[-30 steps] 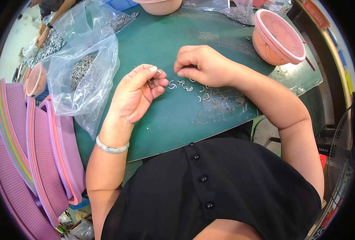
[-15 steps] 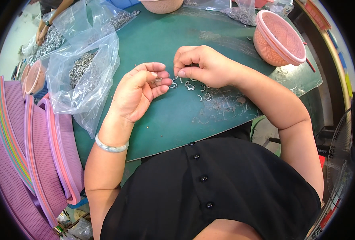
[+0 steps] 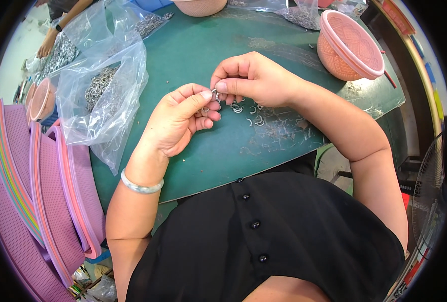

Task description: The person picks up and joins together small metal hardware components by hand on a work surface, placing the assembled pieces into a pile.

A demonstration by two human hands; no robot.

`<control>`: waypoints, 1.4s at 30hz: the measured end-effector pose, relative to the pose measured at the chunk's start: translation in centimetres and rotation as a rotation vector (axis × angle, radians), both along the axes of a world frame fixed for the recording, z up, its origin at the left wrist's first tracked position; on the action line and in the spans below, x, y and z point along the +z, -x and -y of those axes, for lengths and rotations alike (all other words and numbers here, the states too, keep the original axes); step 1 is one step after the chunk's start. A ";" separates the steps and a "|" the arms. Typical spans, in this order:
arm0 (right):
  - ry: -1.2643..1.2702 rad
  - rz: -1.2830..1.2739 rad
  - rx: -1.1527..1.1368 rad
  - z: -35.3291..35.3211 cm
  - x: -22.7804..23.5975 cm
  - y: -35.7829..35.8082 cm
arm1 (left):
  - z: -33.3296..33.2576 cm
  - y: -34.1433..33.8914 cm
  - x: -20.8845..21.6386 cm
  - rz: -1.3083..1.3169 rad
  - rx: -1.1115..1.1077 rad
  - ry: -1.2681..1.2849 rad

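Observation:
Above the green table (image 3: 193, 166), my left hand (image 3: 175, 118) is closed, thumb against fingers, with small silvery metal pieces in its fingers. My right hand (image 3: 263, 83) pinches at a small curved metal piece (image 3: 215, 93) where the fingertips of both hands meet. Its exact shape is partly hidden by the fingers. Under and beside my right hand lie several loose curved metal pieces (image 3: 259, 121), crescent-shaped and silvery. A pale bangle (image 3: 142, 187) circles my left wrist.
To the left, a clear plastic bag (image 3: 130, 95) holds many small metal rings. Purple plastic baskets (image 3: 57, 196) are stacked at the table's left side. A pink basket (image 3: 329, 48) stands far right. At the far left, another person's hand (image 3: 47, 43) is near a metal heap (image 3: 62, 53).
My left hand has turned and its thumb has closed toward the fingers. My right hand has shifted slightly left, so both sets of fingertips now meet at a metal piece.

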State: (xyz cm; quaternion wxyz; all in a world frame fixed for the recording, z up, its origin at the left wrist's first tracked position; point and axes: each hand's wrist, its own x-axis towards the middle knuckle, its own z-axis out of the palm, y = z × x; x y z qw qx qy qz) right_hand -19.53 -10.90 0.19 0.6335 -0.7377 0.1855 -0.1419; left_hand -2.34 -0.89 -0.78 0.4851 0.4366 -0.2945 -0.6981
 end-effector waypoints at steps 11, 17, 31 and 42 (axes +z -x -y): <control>-0.097 0.084 0.027 0.4 -0.6 -0.1 | 0.2 -0.1 -0.2 -0.078 0.016 -0.002; -0.179 0.083 -0.010 0.2 -0.5 -0.2 | 0.1 0.3 0.1 -0.017 0.019 0.017; 0.094 0.054 -0.109 0.6 0.1 0.3 | 0.6 -0.6 -0.2 -0.309 -0.055 -0.114; 0.726 -0.254 0.197 2.2 0.3 2.0 | 0.6 -1.1 -0.8 -0.381 0.006 -0.057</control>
